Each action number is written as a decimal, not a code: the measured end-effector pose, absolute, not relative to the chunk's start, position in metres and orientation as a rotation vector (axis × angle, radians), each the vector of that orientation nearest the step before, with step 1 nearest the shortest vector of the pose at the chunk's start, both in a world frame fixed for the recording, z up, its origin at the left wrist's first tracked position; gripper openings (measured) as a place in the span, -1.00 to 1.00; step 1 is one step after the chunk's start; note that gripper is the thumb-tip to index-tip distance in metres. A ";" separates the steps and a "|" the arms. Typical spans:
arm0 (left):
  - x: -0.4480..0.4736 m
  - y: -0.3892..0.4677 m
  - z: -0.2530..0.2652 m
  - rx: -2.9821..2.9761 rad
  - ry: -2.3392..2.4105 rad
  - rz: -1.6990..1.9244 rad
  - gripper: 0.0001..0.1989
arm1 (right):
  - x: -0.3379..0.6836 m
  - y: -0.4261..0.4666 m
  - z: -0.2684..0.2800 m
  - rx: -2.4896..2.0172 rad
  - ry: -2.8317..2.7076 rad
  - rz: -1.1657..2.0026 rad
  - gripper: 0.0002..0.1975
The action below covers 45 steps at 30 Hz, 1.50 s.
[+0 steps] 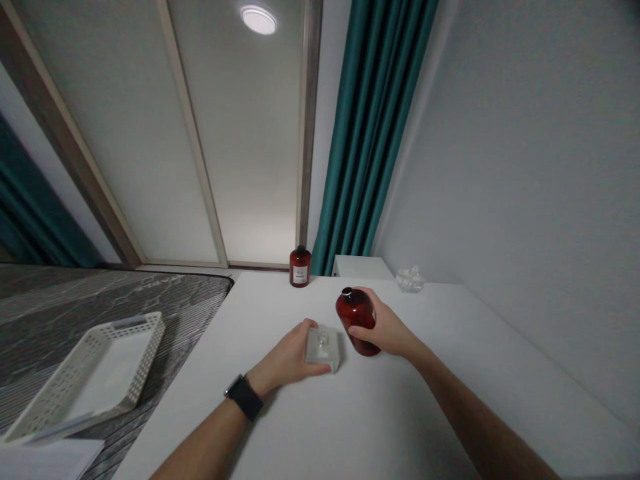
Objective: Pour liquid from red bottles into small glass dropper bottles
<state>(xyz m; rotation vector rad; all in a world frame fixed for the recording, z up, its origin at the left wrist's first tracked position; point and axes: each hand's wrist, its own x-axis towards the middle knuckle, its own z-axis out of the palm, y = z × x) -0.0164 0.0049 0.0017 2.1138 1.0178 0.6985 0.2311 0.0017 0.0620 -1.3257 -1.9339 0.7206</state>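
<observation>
My left hand (289,357), with a dark watch on its wrist, is closed around the left side of a small clear square container (323,348) with a round knob or neck on top. Just to its right, my right hand (387,327) grips a dark red bottle (356,313) that tilts slightly left. The bottle's narrow neck shows a dark top with a pale rim; I cannot tell whether it is capped. Its label is mostly hidden by my fingers. Both items are over the middle of the white table (300,427). A small gap separates them.
A second dark red bottle (300,268), with a white label and black cap, stands at the table's far edge. A clear crinkled object (410,279) sits far right. Left of the table are a white perforated basket (145,363) and white papers (50,460).
</observation>
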 end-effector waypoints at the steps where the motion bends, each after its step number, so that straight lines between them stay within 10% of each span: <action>1: -0.016 0.005 0.001 2.113 1.019 0.699 -0.42 | 0.231 0.004 0.055 -1.301 -1.874 0.733 -0.29; 20: -0.029 0.015 0.001 2.192 0.979 0.703 -0.17 | 0.202 0.085 0.002 -1.175 -1.532 0.809 -0.18; 34: -0.042 0.019 0.015 2.168 0.914 0.627 -0.46 | 0.205 0.068 -0.006 -1.265 -1.598 0.668 0.15; 45: -0.036 0.016 0.016 2.192 0.957 0.637 -0.51 | 0.210 0.004 -0.002 -1.271 -1.438 0.547 -0.58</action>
